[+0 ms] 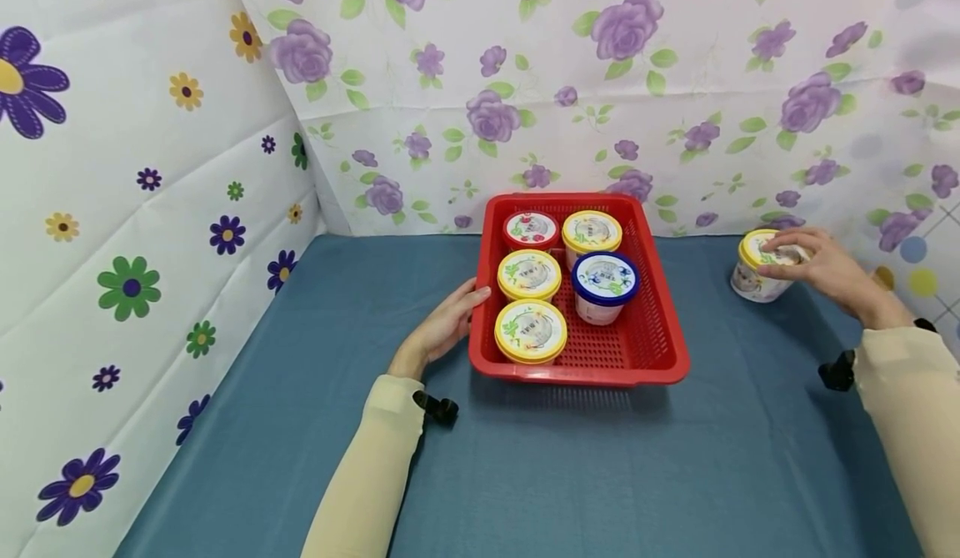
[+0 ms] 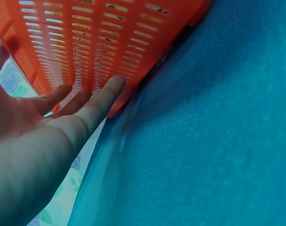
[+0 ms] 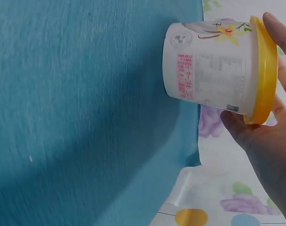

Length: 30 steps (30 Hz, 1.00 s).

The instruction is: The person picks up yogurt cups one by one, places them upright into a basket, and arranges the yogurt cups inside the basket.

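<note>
My right hand (image 1: 832,273) holds a white tub with a yellow lid (image 1: 752,278) by its lid end, at the table's right. In the right wrist view, the thumb and fingers (image 3: 278,30) lie on opposite sides of the tub (image 3: 209,66), which has a flower print and pink lettering. My left hand (image 1: 447,318) rests at the left side of the red plastic basket (image 1: 667,324). Its fingers (image 2: 98,103) extend nearly straight against the slotted wall (image 2: 129,28) in the left wrist view, the thumb up near the rim.
Inside the basket stand several lidded tubs: a red-lidded one (image 1: 531,229), a blue-lidded one (image 1: 605,279) and yellow-lidded ones, among them a front one (image 1: 530,331). A blue cloth (image 1: 570,475) covers the table. Flowered sheets (image 1: 487,66) hang behind and at the left.
</note>
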Tool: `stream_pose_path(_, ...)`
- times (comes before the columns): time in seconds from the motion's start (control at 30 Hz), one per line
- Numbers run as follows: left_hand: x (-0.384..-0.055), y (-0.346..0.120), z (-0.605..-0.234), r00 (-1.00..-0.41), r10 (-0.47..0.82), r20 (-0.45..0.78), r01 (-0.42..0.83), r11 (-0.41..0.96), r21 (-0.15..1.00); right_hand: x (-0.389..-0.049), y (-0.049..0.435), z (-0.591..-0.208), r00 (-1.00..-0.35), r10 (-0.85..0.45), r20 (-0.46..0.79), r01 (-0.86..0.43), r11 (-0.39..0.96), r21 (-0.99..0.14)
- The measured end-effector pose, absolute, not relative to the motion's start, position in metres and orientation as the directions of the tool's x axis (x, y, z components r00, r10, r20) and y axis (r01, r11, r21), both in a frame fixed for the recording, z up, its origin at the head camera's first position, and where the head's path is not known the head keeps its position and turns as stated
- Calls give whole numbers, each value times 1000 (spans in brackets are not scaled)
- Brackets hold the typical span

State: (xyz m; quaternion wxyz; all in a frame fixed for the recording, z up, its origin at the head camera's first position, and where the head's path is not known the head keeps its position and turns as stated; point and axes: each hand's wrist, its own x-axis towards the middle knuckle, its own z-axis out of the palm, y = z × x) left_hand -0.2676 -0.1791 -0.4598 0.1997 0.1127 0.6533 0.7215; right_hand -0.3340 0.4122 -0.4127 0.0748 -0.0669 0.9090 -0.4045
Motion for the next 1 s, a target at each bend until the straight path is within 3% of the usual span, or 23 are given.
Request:
stream_pose_path(0.3,-269,-179,-460,-894,440,-86,-131,-73,989,-330,414,-421,-983,-181,11,-117,591,-798)
stream_pose_path(0.8,-269,-178,-462,-892,442,-97,-139,-63,988,-327,411,-422,-990,-140,20,-102,604,-790)
stream_pose_path(1.0,-269,-179,-462,-894,439,-93,-135,-65,989,-328,404,-413,-981,-171,96,-178,573,-800)
